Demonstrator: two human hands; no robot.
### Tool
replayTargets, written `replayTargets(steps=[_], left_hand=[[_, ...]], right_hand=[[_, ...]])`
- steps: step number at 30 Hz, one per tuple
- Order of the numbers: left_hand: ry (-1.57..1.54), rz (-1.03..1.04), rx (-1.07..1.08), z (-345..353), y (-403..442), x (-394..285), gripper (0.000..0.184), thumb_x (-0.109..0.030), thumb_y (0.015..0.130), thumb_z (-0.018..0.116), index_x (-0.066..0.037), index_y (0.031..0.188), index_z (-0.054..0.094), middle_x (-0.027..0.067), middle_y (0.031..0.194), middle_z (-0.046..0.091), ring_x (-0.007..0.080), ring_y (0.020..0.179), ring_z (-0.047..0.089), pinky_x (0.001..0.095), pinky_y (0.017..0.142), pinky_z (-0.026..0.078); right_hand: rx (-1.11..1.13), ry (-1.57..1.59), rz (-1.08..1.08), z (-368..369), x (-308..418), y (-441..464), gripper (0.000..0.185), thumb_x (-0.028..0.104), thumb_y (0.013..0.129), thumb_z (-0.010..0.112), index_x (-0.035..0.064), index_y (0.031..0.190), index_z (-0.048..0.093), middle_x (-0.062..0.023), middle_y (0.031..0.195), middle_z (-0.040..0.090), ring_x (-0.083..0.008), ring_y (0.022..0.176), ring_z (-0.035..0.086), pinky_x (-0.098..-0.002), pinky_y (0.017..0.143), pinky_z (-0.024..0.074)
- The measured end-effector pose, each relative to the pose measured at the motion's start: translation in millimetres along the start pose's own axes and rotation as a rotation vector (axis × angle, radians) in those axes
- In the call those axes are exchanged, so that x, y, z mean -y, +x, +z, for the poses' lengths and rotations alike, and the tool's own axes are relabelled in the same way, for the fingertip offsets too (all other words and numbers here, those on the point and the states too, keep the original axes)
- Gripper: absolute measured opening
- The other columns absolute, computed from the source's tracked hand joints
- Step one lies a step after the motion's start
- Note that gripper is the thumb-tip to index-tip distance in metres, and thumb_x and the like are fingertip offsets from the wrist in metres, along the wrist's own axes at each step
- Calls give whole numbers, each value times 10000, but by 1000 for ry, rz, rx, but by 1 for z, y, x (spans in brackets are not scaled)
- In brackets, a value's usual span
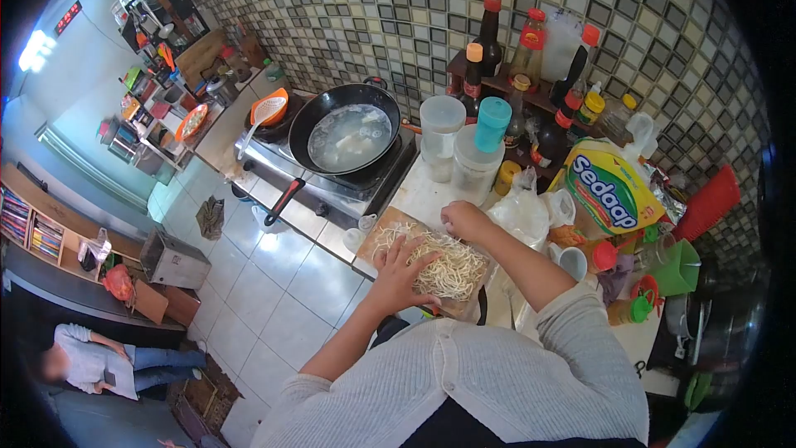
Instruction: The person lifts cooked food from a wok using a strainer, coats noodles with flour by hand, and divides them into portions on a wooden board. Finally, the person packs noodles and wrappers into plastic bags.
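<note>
A heap of pale bean sprouts (pixel 452 270) covers much of a wooden cutting board (pixel 400 217) at the counter's near edge. My left hand (pixel 402 275) rests on the left part of the heap, its fingers spread. At the far right edge of the board is my right hand (pixel 464 221), with the fingers curled closed. Whatever it grips, if anything, is hidden. A black wok (pixel 300 129) sits on the stove to the left, holding cloudy liquid with a few pale pieces in it.
The wok's handle (pixel 286 201) juts over the counter edge. A slotted spoon (pixel 267 109) lies on an orange basket (pixel 278 116). Clear canisters (pixel 442 141), sauce bottles (pixel 491 41) and a yellow Sedaap pack (pixel 609 187) crowd the right side. Another person (pixel 99 361) stands lower left.
</note>
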State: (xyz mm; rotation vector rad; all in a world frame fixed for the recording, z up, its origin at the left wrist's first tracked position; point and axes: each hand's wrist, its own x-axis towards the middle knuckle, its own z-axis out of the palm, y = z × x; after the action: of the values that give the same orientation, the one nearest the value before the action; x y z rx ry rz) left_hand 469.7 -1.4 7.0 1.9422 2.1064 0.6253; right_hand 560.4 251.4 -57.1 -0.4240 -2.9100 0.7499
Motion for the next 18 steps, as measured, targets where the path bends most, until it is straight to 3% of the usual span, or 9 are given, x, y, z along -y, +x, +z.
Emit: replayTargets(steps=[5,7,8,10,11,13,14,16,18], left_hand=[[-8,-10,-11,2,-1,-1,883,-598,574,817,-319,1353,510,98,1479,346,410,1412,213,624,1054,151],[-4,-6,-19,2,-1,-1,884,-603,572,816,-320,1352,511,99,1476,349,410,1412,215,625,1053,152],[-1,-6,-22,2,0,-1,885,-607,569,815,-321,1350,512,100,1473,353,409,1412,216,627,1052,154],[2,-4,-28,3,0,0,885,-610,568,814,-325,1349,512,98,1471,355,408,1411,219,627,1051,156],[2,-2,-28,3,0,0,884,-612,566,814,-330,1348,513,97,1468,358,407,1410,221,627,1049,159],[12,2,-25,3,-1,-1,902,-614,561,815,-314,1354,506,101,1467,359,406,1410,223,621,1052,160],[26,3,-24,2,0,-1,920,-615,557,816,-299,1361,499,105,1466,361,405,1409,225,615,1055,160],[25,4,-26,4,0,1,979,-623,552,817,-251,1386,463,121,1467,358,408,1409,226,608,1060,158],[26,9,-24,9,-1,4,1040,-630,548,817,-202,1412,427,138,1468,355,411,1409,227,600,1066,155]], right_hand=[[94,-52,75,-10,1,-5,219,82,660,669,30,872,683,-158,797,663,-330,740,640,-393,692,524],[145,189,156,-18,0,-7,178,37,701,677,-8,872,668,-131,788,683,-227,727,687,-342,667,541],[143,184,153,-21,0,-10,178,37,701,677,-8,872,668,-131,788,683,-227,727,687,-342,667,541],[48,315,91,-26,-1,-19,160,42,732,685,-12,881,663,-83,738,680,-139,668,665,-293,640,541],[48,314,94,-27,-2,-22,160,42,732,685,-12,881,663,-83,738,680,-139,668,665,-293,640,541],[62,754,212,-41,5,-30,146,68,786,699,-15,899,658,-43,751,674,-106,679,651,-259,630,535],[59,753,217,-47,9,-35,146,68,786,699,-15,899,658,-43,751,674,-106,679,651,-259,630,535],[143,1106,191,-67,38,-44,126,92,852,680,-14,915,656,-25,766,665,-98,683,642,-242,622,534],[249,1028,141,-72,55,-48,127,94,859,679,-14,921,658,-30,778,668,-96,684,641,-241,624,537]])
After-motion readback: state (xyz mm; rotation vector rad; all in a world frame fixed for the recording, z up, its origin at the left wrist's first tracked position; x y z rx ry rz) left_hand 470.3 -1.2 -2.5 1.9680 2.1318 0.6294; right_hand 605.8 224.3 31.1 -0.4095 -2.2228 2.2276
